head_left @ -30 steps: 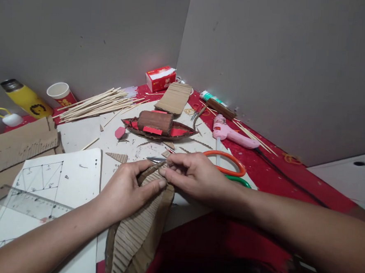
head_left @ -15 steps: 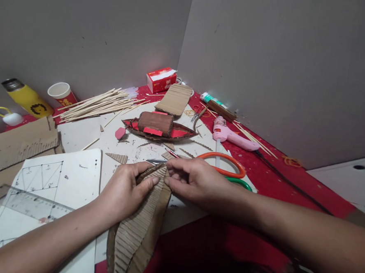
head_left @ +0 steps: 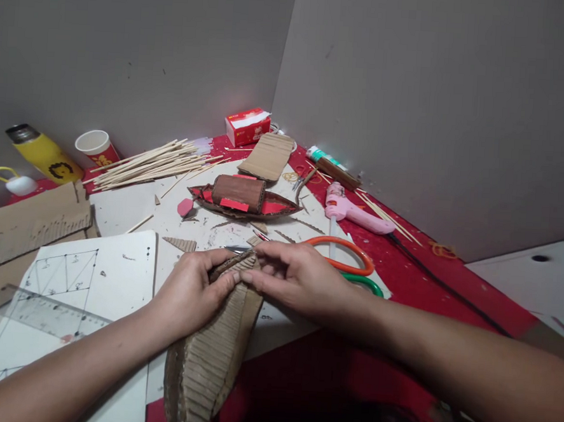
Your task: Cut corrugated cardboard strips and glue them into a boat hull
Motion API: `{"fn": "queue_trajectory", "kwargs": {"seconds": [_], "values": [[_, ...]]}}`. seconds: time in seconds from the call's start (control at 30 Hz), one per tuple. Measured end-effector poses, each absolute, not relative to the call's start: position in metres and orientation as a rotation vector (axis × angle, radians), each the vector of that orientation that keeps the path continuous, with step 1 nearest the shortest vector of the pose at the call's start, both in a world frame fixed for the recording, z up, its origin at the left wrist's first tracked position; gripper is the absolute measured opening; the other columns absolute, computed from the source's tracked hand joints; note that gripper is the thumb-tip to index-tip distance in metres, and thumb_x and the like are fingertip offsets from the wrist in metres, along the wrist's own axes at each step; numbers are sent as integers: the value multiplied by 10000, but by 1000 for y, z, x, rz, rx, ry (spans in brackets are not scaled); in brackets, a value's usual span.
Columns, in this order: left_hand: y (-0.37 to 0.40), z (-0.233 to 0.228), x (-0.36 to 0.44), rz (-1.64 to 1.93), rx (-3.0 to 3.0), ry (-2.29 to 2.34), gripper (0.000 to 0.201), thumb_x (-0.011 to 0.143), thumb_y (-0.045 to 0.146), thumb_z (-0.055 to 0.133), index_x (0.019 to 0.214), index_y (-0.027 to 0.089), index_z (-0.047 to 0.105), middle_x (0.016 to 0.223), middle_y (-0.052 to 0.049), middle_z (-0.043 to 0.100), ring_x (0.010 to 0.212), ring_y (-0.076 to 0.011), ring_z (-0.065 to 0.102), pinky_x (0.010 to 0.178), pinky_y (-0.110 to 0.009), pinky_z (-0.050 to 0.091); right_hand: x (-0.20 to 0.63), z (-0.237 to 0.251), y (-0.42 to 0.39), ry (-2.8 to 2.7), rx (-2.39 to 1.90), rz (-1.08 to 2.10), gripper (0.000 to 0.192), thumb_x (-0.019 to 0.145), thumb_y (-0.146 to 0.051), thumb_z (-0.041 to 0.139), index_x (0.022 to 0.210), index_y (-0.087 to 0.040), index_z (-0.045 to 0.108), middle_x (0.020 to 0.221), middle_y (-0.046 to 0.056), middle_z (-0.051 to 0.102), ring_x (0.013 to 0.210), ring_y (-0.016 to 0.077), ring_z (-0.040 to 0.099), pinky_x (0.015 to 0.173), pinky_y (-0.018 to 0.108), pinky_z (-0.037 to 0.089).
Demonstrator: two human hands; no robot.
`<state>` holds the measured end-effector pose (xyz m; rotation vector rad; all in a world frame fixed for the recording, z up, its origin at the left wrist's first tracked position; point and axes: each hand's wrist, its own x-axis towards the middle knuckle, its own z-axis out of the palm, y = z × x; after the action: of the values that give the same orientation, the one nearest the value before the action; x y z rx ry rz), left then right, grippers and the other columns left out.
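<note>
1. We take the small brown and red cardboard boat model [head_left: 244, 197] as our landmark; our work sits nearer to us than it, at the table's front edge.
2. Our left hand [head_left: 191, 293] grips the long leaf-shaped piece of brown corrugated cardboard [head_left: 211, 353] close to its pointed tip, thumb on top and fingers curled underneath. We judge this grip steadies the piece.
3. Our right hand [head_left: 297, 277] meets it at the same tip, fingers drawn narrow and pinching the cardboard's edge, so both hands press on one spot, likely to hold the folded layers together.
4. The cardboard piece runs from that tip back toward us, its ridged face up and its far end hanging past the table edge.
5. To the right of the boat lies a pink hot-glue gun [head_left: 351, 209], and just in front of it orange-handled scissors [head_left: 344, 253], partly behind our right hand; both are within easy reach.
6. Left of the boat a heap of thin wooden skewers [head_left: 151, 161] is spread out.
7. Nearer us on that side lies a white sheet with a pencilled triangle drawing [head_left: 74, 287] under a clear plastic ruler [head_left: 46, 314].
</note>
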<state>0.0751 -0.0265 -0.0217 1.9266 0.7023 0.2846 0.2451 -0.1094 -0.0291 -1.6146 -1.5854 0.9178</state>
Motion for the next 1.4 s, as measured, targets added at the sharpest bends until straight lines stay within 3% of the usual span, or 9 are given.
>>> {"fn": "queue_trajectory", "kwargs": {"seconds": [0.23,0.4,0.6,0.73,0.87,1.03,1.17,1.3,1.4], "values": [[-21,-23,72,238,1718,671,279,890,298,584,1114,149,657,993,-59,731,940,-219,666,823,-316,498,249,-27,-110,-1637,-1656,748,225,866,-301,508,826,-132,651,635,12,565,556,127,467,521,248,347],[-20,-26,71,245,1828,692,231,911,284,544,984,133,702,823,-36,707,759,-177,617,691,-287,461,251,-26,-108,-1616,-1682,807,214,848,-301,537,852,-132,668,606,-11,525,545,124,454,499,236,337],[-26,-22,74,312,1888,708,191,897,231,551,945,144,715,797,-14,699,778,-162,610,719,-268,452,248,-26,-107,-1662,-1703,780,228,833,-281,519,717,-132,647,584,-19,477,537,107,397,493,228,305],[-24,-19,73,210,1681,714,220,861,279,614,1030,157,684,833,-7,696,772,-166,619,682,-257,465,250,-24,-110,-1627,-1701,711,274,841,-313,503,797,-119,691,579,-13,508,521,110,412,483,232,307],[-21,-20,70,116,1603,742,217,848,320,628,972,146,669,731,11,640,642,-142,566,592,-245,434,253,-25,-109,-1586,-1708,712,260,836,-309,526,869,-130,712,560,-25,502,502,111,411,463,227,312],[-25,-24,72,183,1609,716,200,853,297,624,979,151,676,731,15,616,713,-149,582,654,-251,448,252,-32,-107,-1529,-1564,905,174,813,-282,574,857,-156,686,714,9,643,639,141,564,567,226,429],[-25,-21,75,154,1558,697,238,848,315,640,1022,154,669,799,-8,672,755,-161,616,660,-251,465,253,-27,-109,-1449,-1545,1036,189,820,-291,568,791,-145,683,742,28,679,639,154,593,563,234,457],[-17,-5,66,262,1798,747,303,877,365,620,1110,172,625,892,-28,704,785,-159,636,675,-253,493,260,-16,-108,-1458,-1578,968,176,816,-267,565,822,-158,702,782,18,711,716,178,643,631,246,494],[-18,11,47,542,2254,773,182,902,278,596,1037,164,641,933,-48,710,825,-150,646,763,-267,507,265,-14,-106,-1507,-1625,927,174,805,-260,564,767,-161,702,767,17,712,716,185,646,610,245,498]]}}
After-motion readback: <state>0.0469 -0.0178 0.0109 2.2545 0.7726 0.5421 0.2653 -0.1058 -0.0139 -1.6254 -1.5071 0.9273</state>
